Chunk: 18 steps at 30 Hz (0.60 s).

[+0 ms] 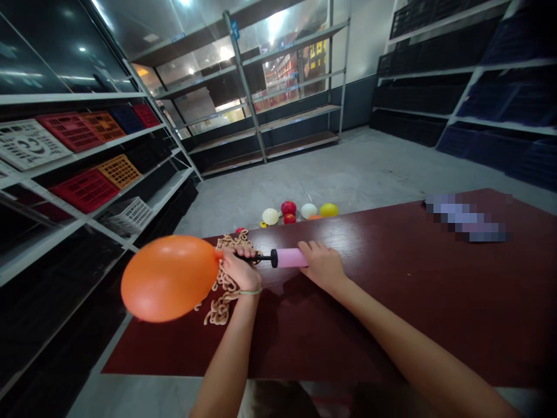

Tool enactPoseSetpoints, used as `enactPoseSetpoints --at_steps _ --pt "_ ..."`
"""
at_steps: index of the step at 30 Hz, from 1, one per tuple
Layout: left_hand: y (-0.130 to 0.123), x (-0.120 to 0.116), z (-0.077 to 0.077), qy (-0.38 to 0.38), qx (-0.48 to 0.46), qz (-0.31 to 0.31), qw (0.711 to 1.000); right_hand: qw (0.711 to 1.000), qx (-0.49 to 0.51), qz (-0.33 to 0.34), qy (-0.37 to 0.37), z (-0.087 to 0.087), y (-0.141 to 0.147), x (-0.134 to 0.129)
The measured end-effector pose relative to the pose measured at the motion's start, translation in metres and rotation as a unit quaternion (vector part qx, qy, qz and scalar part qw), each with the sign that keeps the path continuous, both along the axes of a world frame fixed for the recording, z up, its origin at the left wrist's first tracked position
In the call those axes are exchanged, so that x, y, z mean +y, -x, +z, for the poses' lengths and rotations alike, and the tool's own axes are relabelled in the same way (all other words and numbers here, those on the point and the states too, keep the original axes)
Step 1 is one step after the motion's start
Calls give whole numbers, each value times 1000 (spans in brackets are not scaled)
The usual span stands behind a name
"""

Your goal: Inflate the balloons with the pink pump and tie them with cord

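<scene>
A large inflated orange balloon [172,277] is at the left, its neck at the fingers of my left hand [240,268]. That hand is closed round the black end of a hand pump and the balloon's neck. My right hand [322,264] grips the pink barrel of the pump [289,258]. A black rod shows between the left fingers and the barrel. Beige uninflated balloons or cords [220,309] lie in a tangled pile on the table under and beside my left hand; which they are I cannot tell.
The dark red table [391,290] spans the front, with a blurred-out object [470,217] at its right. Beyond its far edge, red, white and yellow balloons [329,209] lie on the floor. Shelves with crates [69,130] stand left; other racks stand behind and right.
</scene>
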<state>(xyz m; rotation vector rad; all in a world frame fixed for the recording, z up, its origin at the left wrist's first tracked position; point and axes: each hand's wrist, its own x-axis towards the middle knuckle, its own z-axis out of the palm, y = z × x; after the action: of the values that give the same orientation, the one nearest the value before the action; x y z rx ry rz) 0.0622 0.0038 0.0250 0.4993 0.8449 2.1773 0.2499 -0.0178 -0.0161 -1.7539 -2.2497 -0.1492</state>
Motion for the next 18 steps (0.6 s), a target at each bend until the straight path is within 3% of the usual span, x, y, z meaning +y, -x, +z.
enactPoseSetpoints --at_steps 3,7,13,18 --pt "-15 -1 -7 11 5 -42 999 1000 2 25 7 1 8 -5" --pt "-17 0 -6 -8 14 -58 998 999 -9 35 4 -2 -4 2" --pt "9 1 11 -10 2 -8 1000 1000 -18 -7 -23 1 -35 17" --pt "17 2 14 -1 -38 30 999 999 -17 -24 -17 2 -32 17"
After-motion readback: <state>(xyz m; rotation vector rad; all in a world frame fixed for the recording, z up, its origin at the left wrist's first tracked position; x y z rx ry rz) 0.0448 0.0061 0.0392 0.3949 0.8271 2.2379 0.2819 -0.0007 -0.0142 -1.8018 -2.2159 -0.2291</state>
